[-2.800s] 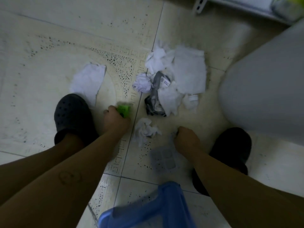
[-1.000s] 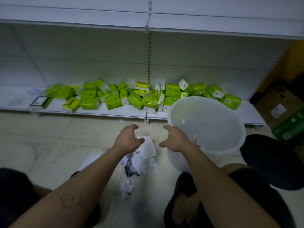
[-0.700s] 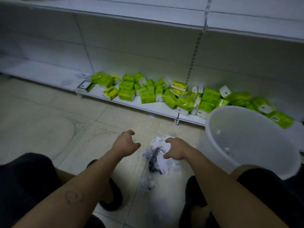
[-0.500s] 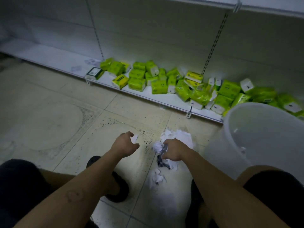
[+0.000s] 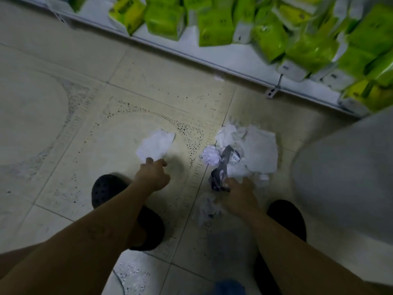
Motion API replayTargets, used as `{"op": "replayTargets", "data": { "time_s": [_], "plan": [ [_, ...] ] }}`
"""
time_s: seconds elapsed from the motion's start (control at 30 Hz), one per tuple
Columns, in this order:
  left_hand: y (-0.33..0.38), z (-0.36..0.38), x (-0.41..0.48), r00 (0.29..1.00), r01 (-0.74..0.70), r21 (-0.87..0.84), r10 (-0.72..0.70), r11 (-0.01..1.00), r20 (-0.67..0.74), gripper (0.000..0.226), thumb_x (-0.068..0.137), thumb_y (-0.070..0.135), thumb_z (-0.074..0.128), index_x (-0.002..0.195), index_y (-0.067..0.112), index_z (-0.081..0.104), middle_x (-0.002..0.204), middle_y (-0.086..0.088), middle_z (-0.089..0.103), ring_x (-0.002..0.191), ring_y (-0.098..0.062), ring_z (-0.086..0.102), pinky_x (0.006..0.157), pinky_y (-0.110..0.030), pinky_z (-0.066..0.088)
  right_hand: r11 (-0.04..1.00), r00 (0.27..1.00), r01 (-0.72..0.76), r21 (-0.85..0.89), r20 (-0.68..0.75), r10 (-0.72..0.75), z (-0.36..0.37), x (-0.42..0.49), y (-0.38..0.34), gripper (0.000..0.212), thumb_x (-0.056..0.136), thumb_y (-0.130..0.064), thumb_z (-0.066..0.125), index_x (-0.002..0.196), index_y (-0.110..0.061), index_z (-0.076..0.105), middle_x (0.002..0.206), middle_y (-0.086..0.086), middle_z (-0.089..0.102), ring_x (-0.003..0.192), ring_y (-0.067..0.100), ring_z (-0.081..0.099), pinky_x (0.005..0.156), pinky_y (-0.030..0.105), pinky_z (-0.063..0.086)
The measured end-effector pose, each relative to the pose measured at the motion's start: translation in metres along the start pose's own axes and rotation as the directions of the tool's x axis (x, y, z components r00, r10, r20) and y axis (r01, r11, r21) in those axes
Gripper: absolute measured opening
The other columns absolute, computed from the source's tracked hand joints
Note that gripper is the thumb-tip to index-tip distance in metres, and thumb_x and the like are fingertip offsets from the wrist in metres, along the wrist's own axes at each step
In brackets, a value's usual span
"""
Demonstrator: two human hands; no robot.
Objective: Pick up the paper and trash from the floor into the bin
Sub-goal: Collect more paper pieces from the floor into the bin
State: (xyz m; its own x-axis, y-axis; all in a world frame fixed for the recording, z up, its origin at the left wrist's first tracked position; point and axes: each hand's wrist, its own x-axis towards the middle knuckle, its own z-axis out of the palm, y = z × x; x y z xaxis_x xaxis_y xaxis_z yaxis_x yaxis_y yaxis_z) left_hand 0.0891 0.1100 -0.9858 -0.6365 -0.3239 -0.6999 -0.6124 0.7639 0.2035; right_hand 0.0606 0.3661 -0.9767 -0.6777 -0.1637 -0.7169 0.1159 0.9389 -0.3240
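Beige tiled floor (image 5: pixel 63 124): flat white paper sheet (image 5: pixel 156 144) w/ left hand (image 5: pixel 153 175) fingertips at its edge; right hand (image 5: pixel 239 193) on crumpled white paper-and-dark-wrapper pile (image 5: pixel 244 154); translucent white plastic bin (image 5: pixel 344 177) at right.

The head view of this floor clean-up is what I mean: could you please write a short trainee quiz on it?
1. True or false: the left hand grips the flat white paper.
2. Which hand reaches the dark wrapper?
3. The white bin stands on the person's: A) left B) right

Key: 1. False, its fingertips only reach the paper's near edge. 2. The right hand. 3. B
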Motion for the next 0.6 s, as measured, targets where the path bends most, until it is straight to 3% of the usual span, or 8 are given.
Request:
{"op": "replayTargets", "data": {
  "time_s": [0.13, 0.17, 0.27, 0.33, 0.4, 0.53, 0.6],
  "plan": [
    [-0.003, 0.023, 0.047, 0.999, 0.033, 0.038, -0.032, 0.999, -0.024, 0.057, 0.088, 0.034, 0.055, 0.142, 0.029, 0.036, 0.156, -0.014, 0.007, 0.141, -0.041, 0.016, 0.111, -0.052, 0.031, 0.999, 0.998, 0.047, -0.003, -0.037, -0.047, 0.02, 0.032, 0.019, 0.07, 0.081, -0.058, 0.056, 0.143, -0.04, 0.03, 0.161, 0.006, 0.004, 0.147, 0.035, 0.001, 0.116, 0.046, 0.021],
    [-0.005, 0.027, 0.057, 0.999, 0.051, 0.042, -0.05, 0.998, -0.015, 0.056, 0.09, 0.035, 0.051, 0.143, 0.03, 0.033, 0.157, -0.015, 0.007, 0.142, -0.042, 0.011, 0.112, -0.054, 0.028, 0.999, 0.999, 0.045, 0.021, -0.018, -0.044, 0.023, 0.036, 0.023, 0.069, 0.082, -0.058, 0.054, 0.144, -0.042, 0.029, 0.162, 0.006, 0.001, 0.147, 0.034, -0.002, 0.116, 0.047, 0.021],
    [-0.008, 0.039, 0.072, 0.995, 0.055, 0.034, -0.052, 0.998, -0.082, 0.051, 0.09, 0.032, 0.043, 0.14, 0.021, 0.036, 0.143, -0.019, 0.031, 0.132, -0.042, 0.027, 0.106, -0.053, 0.033, 0.988, 0.996, 0.087, 0.128, 0.016, -0.089, 0.026, 0.045, 0.033, 0.07, 0.079, -0.046, 0.047, 0.145, -0.032, 0.031, 0.157, 0.01, 0.02, 0.145, 0.034, 0.015, 0.115, 0.05, 0.026],
    [-0.003, 0.047, 0.069, 0.99, 0.007, 0.044, 0.0, 0.999, -0.144, 0.048, 0.089, 0.027, 0.043, 0.135, 0.012, 0.042, 0.139, -0.02, 0.041, 0.131, -0.04, 0.034, 0.106, -0.049, 0.033, 0.98, 0.994, 0.112, 0.162, -0.002, -0.113, 0.024, 0.045, 0.037, 0.07, 0.079, -0.028, 0.053, 0.145, -0.02, 0.033, 0.146, 0.012, 0.038, 0.135, 0.035, 0.033, 0.109, 0.048, 0.035],
    [0.009, 0.051, 0.061, 0.989, 0.02, -0.053, -0.027, 0.998, -0.144, 0.042, 0.088, 0.022, 0.049, 0.127, 0.006, 0.052, 0.133, -0.02, 0.049, 0.123, -0.038, 0.046, 0.101, -0.046, 0.041, 0.977, 0.994, 0.107, 0.187, -0.008, -0.107, 0.022, 0.043, 0.038, 0.067, 0.081, -0.014, 0.057, 0.143, -0.015, 0.035, 0.14, 0.012, 0.045, 0.129, 0.033, 0.041, 0.107, 0.045, 0.038],
    [0.037, 0.052, 0.033, 0.997, -0.057, -0.185, 0.046, 0.981, -0.065, 0.025, 0.085, 0.007, 0.055, 0.107, 0.004, 0.068, 0.1, -0.013, 0.066, 0.093, -0.028, 0.063, 0.08, -0.033, 0.053, 0.969, 0.997, 0.058, 0.24, -0.069, -0.042, 0.004, 0.024, 0.033, 0.04, 0.086, -0.012, 0.052, 0.125, -0.003, 0.052, 0.123, 0.02, 0.056, 0.115, 0.036, 0.052, 0.091, 0.035, 0.042],
    [0.05, 0.042, 0.017, 0.995, -0.071, -0.179, 0.058, 0.981, -0.076, 0.028, 0.083, 0.001, 0.056, 0.108, 0.004, 0.068, 0.104, -0.014, 0.067, 0.095, -0.028, 0.064, 0.085, -0.034, 0.055, 0.979, 0.996, 0.057, 0.195, -0.081, -0.042, -0.01, 0.01, 0.034, 0.037, 0.09, -0.018, 0.049, 0.118, 0.006, 0.056, 0.122, 0.024, 0.057, 0.116, 0.038, 0.052, 0.092, 0.035, 0.04]
  ]
}}
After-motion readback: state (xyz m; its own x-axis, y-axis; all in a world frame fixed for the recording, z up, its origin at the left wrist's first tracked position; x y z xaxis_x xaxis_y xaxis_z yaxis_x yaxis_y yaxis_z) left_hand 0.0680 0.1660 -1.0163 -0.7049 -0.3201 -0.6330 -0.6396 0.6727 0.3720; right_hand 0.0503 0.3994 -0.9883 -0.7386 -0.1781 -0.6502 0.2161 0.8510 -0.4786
